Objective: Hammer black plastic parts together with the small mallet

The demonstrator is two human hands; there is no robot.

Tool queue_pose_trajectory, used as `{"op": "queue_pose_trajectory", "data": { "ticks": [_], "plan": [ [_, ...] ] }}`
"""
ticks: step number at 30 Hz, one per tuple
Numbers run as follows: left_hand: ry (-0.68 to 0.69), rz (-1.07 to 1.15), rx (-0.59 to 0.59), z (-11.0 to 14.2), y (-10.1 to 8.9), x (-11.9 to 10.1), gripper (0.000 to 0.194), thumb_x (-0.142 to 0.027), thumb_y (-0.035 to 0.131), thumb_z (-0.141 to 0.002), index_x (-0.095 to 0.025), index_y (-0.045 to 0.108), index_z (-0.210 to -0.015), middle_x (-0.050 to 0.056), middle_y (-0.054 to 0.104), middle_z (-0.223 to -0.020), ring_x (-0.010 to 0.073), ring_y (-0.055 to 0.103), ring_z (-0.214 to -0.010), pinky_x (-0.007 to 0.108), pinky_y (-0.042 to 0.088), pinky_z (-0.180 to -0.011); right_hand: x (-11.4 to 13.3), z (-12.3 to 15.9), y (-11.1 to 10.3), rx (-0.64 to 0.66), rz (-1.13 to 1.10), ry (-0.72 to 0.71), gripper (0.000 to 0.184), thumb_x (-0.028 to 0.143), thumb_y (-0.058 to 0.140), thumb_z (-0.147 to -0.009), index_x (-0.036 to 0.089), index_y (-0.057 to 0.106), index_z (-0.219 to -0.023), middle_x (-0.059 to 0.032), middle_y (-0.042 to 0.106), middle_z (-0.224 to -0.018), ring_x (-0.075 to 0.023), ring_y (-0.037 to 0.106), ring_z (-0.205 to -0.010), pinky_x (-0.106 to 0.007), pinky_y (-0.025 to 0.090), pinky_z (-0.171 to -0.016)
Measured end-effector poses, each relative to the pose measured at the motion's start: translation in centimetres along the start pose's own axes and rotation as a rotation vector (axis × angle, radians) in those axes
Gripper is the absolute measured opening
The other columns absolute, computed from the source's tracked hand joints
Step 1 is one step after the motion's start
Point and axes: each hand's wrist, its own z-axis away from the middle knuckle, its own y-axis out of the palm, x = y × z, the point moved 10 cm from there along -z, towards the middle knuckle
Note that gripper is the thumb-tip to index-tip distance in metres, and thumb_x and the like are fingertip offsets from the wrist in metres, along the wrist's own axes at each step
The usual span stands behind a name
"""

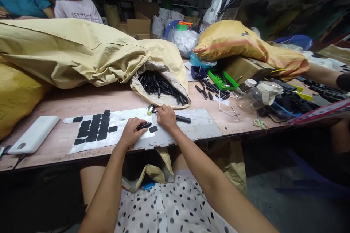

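My left hand (133, 130) is closed on a small black plastic piece (144, 125) just above a white backing sheet (120, 120) on the wooden table (95, 102). One black sticker pad (153, 129) lies between my hands. My right hand (166, 116) is closed around a tool with a black handle (182, 119) and a yellowish tip (150, 109), held flat on the sheet. Several black pads (94, 129) sit in rows on the sheet to the left.
A tan sack (161, 62) lies open behind my hands, spilling black parts (160, 85). A white power bank (34, 133) rests at left. A green tray (222, 79), a clear jug (255, 94) and black parts crowd the right. Two people sit at the far left; another person's arm (325, 76) is at right.
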Motion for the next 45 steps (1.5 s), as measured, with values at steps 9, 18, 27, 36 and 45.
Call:
{"op": "queue_pose_trajectory", "data": {
  "ticks": [9, 18, 27, 36, 45],
  "plan": [
    [0.002, -0.057, -0.032, 0.1, 0.5, -0.4, 0.022, -0.031, 0.067, -0.085, -0.026, 0.077, -0.104, 0.006, 0.073, -0.098, 0.0275, 0.059, -0.099, 0.045, 0.045, -0.096, -0.9, 0.1, 0.5, -0.047, -0.035, -0.008, 0.028, 0.021, 0.051, -0.099, 0.02, 0.074, -0.116, -0.0125, 0.066, -0.109, -0.0272, 0.054, -0.103, -0.037, 0.04, -0.088],
    [-0.036, -0.06, -0.007, -0.1, 0.8, -0.4, 0.02, -0.032, 0.069, -0.085, -0.025, 0.077, -0.101, 0.005, 0.069, -0.094, 0.028, 0.056, -0.099, 0.044, 0.045, -0.093, -1.4, 0.1, 0.9, -0.077, -0.032, -0.017, 0.028, 0.022, 0.049, -0.099, 0.019, 0.074, -0.112, -0.0126, 0.064, -0.107, -0.028, 0.051, -0.102, -0.038, 0.039, -0.089],
    [-0.04, -0.067, -0.008, -0.2, 1.1, -0.6, 0.022, -0.03, 0.07, -0.084, -0.024, 0.076, -0.104, 0.005, 0.068, -0.095, 0.0273, 0.055, -0.099, 0.042, 0.044, -0.094, -1.9, 0.3, 1.2, -0.11, -0.074, -0.025, 0.03, 0.021, 0.049, -0.097, 0.019, 0.073, -0.113, -0.0127, 0.064, -0.106, -0.0291, 0.051, -0.103, -0.039, 0.039, -0.091],
    [-0.056, -0.04, 0.009, -0.2, 0.6, -0.4, 0.018, -0.032, 0.071, -0.082, -0.026, 0.077, -0.098, 0.004, 0.069, -0.094, 0.0273, 0.055, -0.099, 0.042, 0.045, -0.094, -2.4, 0.5, -0.4, -0.094, -0.194, 0.013, 0.04, 0.013, 0.049, -0.093, 0.022, 0.072, -0.124, -0.0102, 0.069, -0.107, -0.0268, 0.058, -0.103, -0.037, 0.046, -0.094],
    [-0.03, 0.011, -0.016, -0.3, 0.7, -0.1, 0.019, -0.033, 0.071, -0.082, -0.026, 0.079, -0.098, 0.004, 0.068, -0.092, 0.0267, 0.055, -0.098, 0.042, 0.045, -0.092, 0.5, 5.8, -3.4, -0.147, -0.463, -0.149, 0.04, 0.017, 0.046, -0.097, 0.025, 0.07, -0.127, -0.0064, 0.073, -0.109, -0.0204, 0.065, -0.099, -0.032, 0.053, -0.09]
  ]
}}
